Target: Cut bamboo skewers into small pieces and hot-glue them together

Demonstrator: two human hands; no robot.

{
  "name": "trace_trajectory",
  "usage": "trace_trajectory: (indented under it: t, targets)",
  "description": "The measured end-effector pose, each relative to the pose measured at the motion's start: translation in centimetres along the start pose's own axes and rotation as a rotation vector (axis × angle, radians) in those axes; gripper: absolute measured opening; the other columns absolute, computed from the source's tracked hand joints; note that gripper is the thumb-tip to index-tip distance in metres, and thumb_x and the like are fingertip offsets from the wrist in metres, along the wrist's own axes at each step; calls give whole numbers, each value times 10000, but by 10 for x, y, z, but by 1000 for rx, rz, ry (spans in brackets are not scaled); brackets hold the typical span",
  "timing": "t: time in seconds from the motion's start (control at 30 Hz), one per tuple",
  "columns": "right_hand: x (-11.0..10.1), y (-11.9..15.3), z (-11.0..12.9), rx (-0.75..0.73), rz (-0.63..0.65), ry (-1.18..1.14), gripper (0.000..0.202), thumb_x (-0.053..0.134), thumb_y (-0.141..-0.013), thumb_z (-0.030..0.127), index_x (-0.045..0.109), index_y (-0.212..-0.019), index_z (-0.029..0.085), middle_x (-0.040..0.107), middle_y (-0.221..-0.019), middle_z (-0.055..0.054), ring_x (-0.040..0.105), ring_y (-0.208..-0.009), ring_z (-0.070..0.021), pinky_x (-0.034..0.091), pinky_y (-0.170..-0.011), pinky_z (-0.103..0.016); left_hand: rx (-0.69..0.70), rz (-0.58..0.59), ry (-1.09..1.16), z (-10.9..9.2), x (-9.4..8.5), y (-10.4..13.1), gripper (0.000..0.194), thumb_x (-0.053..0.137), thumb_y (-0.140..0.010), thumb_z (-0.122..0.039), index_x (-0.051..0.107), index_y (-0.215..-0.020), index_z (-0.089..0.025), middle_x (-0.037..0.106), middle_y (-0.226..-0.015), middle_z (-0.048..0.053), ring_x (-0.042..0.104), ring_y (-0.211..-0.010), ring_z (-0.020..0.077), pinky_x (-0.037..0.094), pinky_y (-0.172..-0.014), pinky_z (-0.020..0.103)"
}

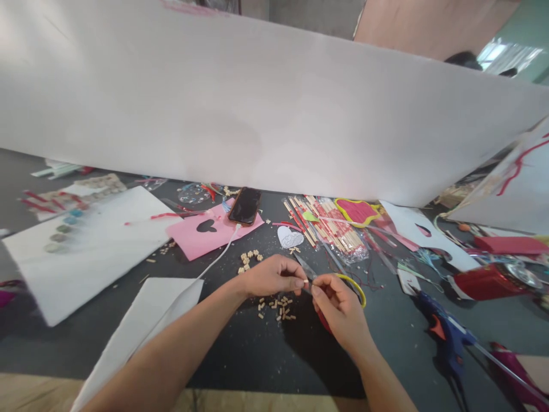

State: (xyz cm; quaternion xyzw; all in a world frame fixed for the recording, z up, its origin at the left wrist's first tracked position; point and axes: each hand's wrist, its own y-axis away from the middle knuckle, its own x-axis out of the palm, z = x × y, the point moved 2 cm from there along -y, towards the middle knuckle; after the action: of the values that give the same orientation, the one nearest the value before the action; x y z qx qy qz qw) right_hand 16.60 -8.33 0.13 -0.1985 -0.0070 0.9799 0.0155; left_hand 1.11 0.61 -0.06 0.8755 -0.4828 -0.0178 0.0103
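Note:
My left hand (277,277) is closed in a pinch, with a tiny pale piece (306,282) showing at its fingertips. Close beside it, my right hand (338,306) has thumb and forefinger pressed together; what lies between them is too small to make out. Scissors with yellow and red handles (357,290) lie under and beside my right hand, partly hidden by it. Below the fingers, small cut stick pieces (283,309) are scattered on the dark table (240,360). A cluster of little light wooden pieces (249,260) sits just beyond my left wrist.
A phone (246,206) with a white cable lies on pink paper (193,237). Behind my hands are wrapped red-and-tan sticks (330,226) and a paper heart (290,237). On the right are a blue glue gun (448,332) and a red can (493,280). A white board (274,114) stands at the back.

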Motion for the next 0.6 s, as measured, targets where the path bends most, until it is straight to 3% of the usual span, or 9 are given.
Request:
trace_trajectory:
  t: [0.17, 0.33, 0.47, 0.6]
  targets:
    - [8, 2, 3, -90, 91, 187, 64, 537, -818, 235, 591, -795, 212, 599, -748, -7, 542, -680, -149, 425, -648, -257, -7, -39, -41, 4, -11, 0, 182, 651, -741, -308, 677, -748, -128, 622, -634, -1, 532, -604, 103, 403, -592, 195]
    - [15, 4, 3, -140, 169, 272, 112, 551, -777, 170, 626, -839, 224, 639, -779, -7, 569, -704, -153, 432, -668, -259, -19, -69, -80, 7, -16, -1, 153, 680, -703, -280, 685, -744, -133, 619, -651, -8, 508, -608, 96, 382, -581, 189]
    - [10, 2, 0, -115, 105, 272, 96, 512, -836, 233, 603, -852, 208, 629, -776, -18, 566, -685, -151, 440, -650, -256, -44, -58, -110, 6, -16, -1, 174, 676, -701, -300, 686, -746, -132, 603, -628, -15, 490, -583, 91, 367, -555, 186]
    - [5, 0, -5, -67, 17, 223, 206, 434, -902, 326, 555, -992, 186, 598, -728, -16, 544, -612, -137, 435, -579, -239, -67, 3, -134, 4, -11, 0, 165, 672, -698, -282, 686, -747, -125, 600, -617, -20, 489, -573, 88, 359, -537, 178]
